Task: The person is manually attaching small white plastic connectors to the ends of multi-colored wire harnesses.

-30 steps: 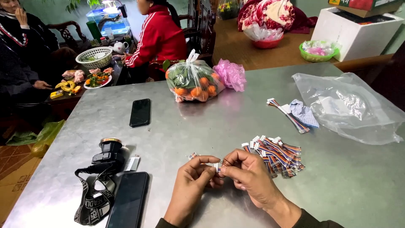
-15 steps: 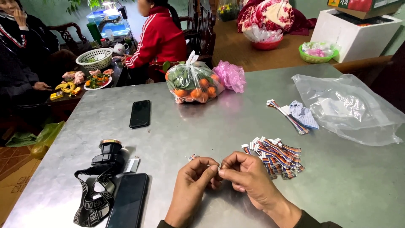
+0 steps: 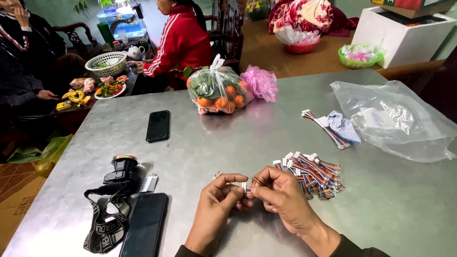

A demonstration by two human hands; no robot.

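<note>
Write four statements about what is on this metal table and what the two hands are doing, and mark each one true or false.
1. Both hands, left hand and right hand, pinch a small wire connector between them. True.
2. The pile of coloured wire bundles lies to the left of the hands. False: it lies to their right.
3. A bag of oranges sits at the far side of the table. True.
4. Only one phone lies on the table. False: two, a far phone and a near phone.

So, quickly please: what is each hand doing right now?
Left hand: closed, pinching one end of a small wire connector.
Right hand: closed, pinching the other end of the same wire connector.
</note>
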